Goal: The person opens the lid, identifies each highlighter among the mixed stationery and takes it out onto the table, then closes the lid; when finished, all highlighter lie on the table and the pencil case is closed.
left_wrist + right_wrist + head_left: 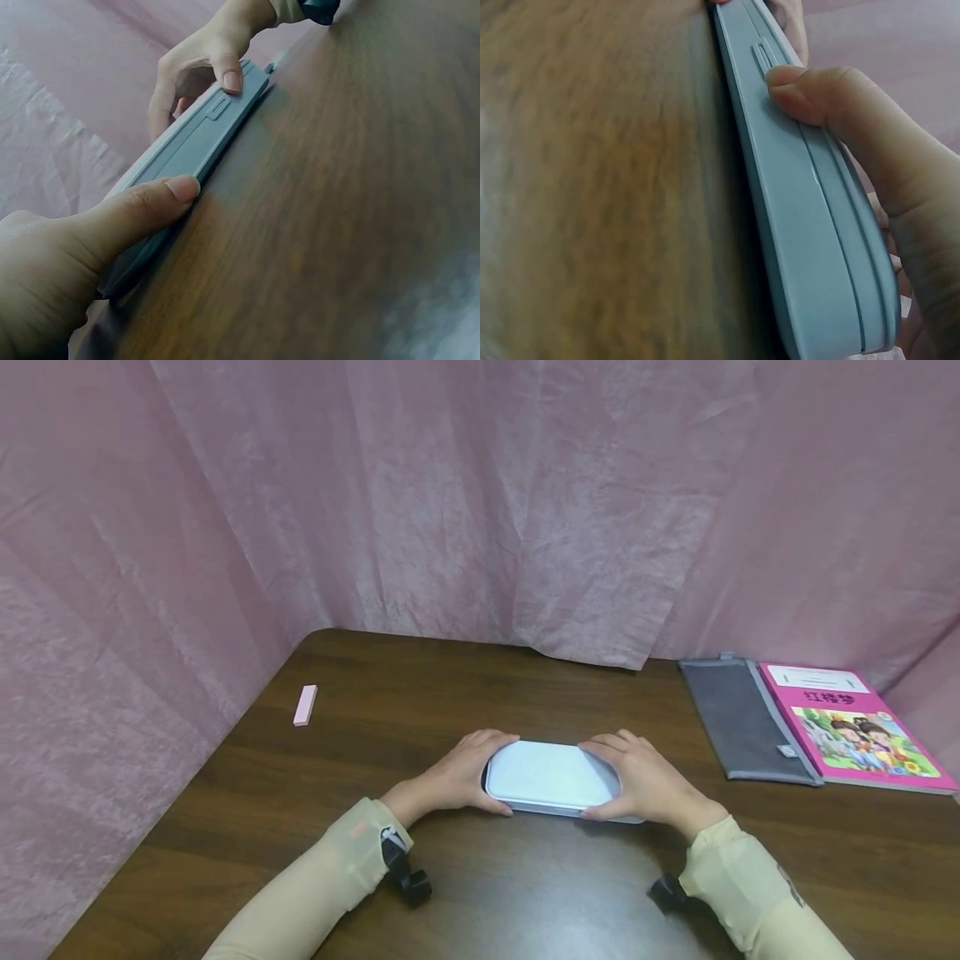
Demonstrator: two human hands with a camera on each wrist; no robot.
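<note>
A flat, pale blue hard case with rounded ends lies lengthwise in front of me on the table. At its left end, my left hand grips it, thumb on the near side and fingers round the far side. My right hand holds the right end likewise. In the right wrist view, a seam runs along the side of the case, and the right thumb presses at this seam beside a small latch. The left wrist view shows the left thumb flat against the near side wall.
Along the right side of the brown wooden table lie a grey pouch and a pink picture-cover book. Towards the left edge sits a small pale pink bar. Pink curtains hang behind the table and on its left.
</note>
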